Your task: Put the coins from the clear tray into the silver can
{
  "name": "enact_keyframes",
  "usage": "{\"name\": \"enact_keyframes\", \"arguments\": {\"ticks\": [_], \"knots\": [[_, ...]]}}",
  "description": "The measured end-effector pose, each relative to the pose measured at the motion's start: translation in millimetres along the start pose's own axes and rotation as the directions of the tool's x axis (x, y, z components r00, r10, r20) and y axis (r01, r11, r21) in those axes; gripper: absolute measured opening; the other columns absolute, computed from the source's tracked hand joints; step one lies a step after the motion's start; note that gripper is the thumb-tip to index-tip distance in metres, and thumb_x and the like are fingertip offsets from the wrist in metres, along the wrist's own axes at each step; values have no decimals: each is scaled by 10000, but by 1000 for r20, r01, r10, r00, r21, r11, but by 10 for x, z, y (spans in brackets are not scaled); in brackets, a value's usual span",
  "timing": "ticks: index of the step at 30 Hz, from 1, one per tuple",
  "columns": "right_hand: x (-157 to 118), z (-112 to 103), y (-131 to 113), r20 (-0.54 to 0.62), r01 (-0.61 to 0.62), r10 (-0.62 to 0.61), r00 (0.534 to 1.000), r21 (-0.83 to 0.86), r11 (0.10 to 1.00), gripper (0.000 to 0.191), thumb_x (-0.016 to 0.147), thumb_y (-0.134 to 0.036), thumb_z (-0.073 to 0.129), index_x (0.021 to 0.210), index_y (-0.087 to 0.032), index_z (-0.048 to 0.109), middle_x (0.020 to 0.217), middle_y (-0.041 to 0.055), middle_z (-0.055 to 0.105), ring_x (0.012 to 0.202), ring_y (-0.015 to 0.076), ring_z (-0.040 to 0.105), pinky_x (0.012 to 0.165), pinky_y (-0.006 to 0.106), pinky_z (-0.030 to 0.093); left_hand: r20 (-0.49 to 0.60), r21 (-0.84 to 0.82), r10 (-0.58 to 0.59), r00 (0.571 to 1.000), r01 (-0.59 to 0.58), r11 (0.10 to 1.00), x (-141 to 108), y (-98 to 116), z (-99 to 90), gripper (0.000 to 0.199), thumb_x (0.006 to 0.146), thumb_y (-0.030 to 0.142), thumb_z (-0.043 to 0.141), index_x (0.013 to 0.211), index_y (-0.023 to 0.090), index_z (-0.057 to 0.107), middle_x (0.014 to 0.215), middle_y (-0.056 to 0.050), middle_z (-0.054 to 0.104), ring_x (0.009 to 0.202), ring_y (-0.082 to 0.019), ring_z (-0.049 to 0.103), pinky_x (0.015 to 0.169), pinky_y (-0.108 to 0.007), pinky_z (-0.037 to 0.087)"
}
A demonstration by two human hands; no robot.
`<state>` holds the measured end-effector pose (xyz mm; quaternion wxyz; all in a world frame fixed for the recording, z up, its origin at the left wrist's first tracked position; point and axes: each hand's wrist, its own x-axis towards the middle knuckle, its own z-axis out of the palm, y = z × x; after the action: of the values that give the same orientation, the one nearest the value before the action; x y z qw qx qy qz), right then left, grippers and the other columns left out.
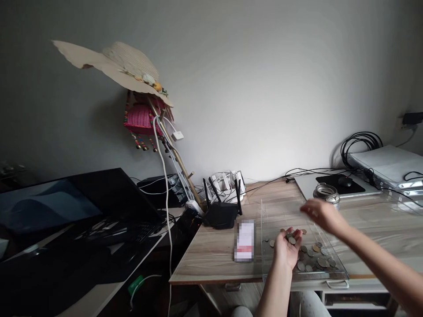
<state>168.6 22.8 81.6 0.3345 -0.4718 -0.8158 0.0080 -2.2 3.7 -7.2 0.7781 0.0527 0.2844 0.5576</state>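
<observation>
My left hand (287,250) is palm up and cupped around several coins (291,240), above a clear plastic tray (276,213). More loose coins (322,262) lie spread over the tray's floor, mostly to the right of that hand. My right hand (322,215) is raised over the tray's far right side with its fingers drawn together and bent down. Whether anything sits between those fingertips is too small to make out. Just behind the right hand stands a glass jar (325,192) with a slotted metal lid, its lower part partly hidden by the hand.
A phone (244,241) lies left of the tray, with a black router (222,215) behind it. A mouse (345,181) rests on a black pad at the back right. Cables cross the desk's rear. A laptop (109,198) stands on the left desk, near a rack with a straw hat (132,66).
</observation>
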Motion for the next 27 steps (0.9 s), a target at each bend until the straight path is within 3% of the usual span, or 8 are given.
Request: {"name": "enact_keyframes", "arguments": {"ticks": [3,7,15,18,21,23,25,27], "knots": [[357,-351,502,-144,-271,246,959,-189,944,240,784,-346,477,851,-235,679,851,42,666,739,177,586,588,252,400,-27,22,-4,1000,5,1000,-15,-2,5,157,677,86,447,822,99,505,833,-145,610,850,-231,637,685,-310,513],[585,-470,963,24,-358,398,917,-389,849,213,713,-320,517,779,-223,695,761,58,665,723,190,590,562,251,370,-55,79,20,998,-16,997,-25,-10,15,295,601,-22,413,859,91,500,856,-155,626,934,-225,623,739,-280,513],[495,-379,1045,86,-381,456,886,-426,821,195,676,-282,516,749,-237,690,816,56,659,739,203,585,574,272,387,-35,110,67,997,-63,992,-32,-31,13,183,705,-17,462,840,78,542,843,-146,652,927,-220,628,749,-253,524],[454,-389,938,40,-378,430,902,-408,831,216,702,-302,502,778,-233,692,810,56,663,741,204,588,571,271,390,-29,108,105,994,-101,989,-47,-29,15,131,739,21,499,834,80,566,853,-135,659,896,-202,639,710,-228,531],[330,-255,602,-74,-306,299,951,-327,894,279,775,-327,433,856,-227,680,851,60,663,787,201,586,615,277,412,-26,101,147,989,-143,985,-59,-27,27,84,734,44,546,797,85,584,843,-114,663,858,-188,648,679,-210,535],[193,-53,284,17,-163,169,985,-192,968,274,786,-323,434,887,-229,671,884,50,661,777,181,589,628,264,428,-24,91,147,989,-144,985,-61,-28,40,60,730,51,561,772,84,588,826,-110,661,822,-182,652,666,-214,538],[46,195,-19,203,-13,17,979,-21,1000,242,766,-303,480,908,-244,667,902,35,661,730,160,593,610,246,441,-18,74,156,988,-154,985,-58,-34,56,43,729,53,566,748,87,584,786,-97,655,749,-159,653,635,-214,539],[-65,415,-229,230,0,-9,973,39,999,202,742,-255,512,861,-283,673,864,9,664,701,151,596,590,233,444,-20,59,175,984,-174,983,-53,-46,71,37,739,64,563,727,96,576,723,-73,639,656,-125,634,583,-201,533]]}}
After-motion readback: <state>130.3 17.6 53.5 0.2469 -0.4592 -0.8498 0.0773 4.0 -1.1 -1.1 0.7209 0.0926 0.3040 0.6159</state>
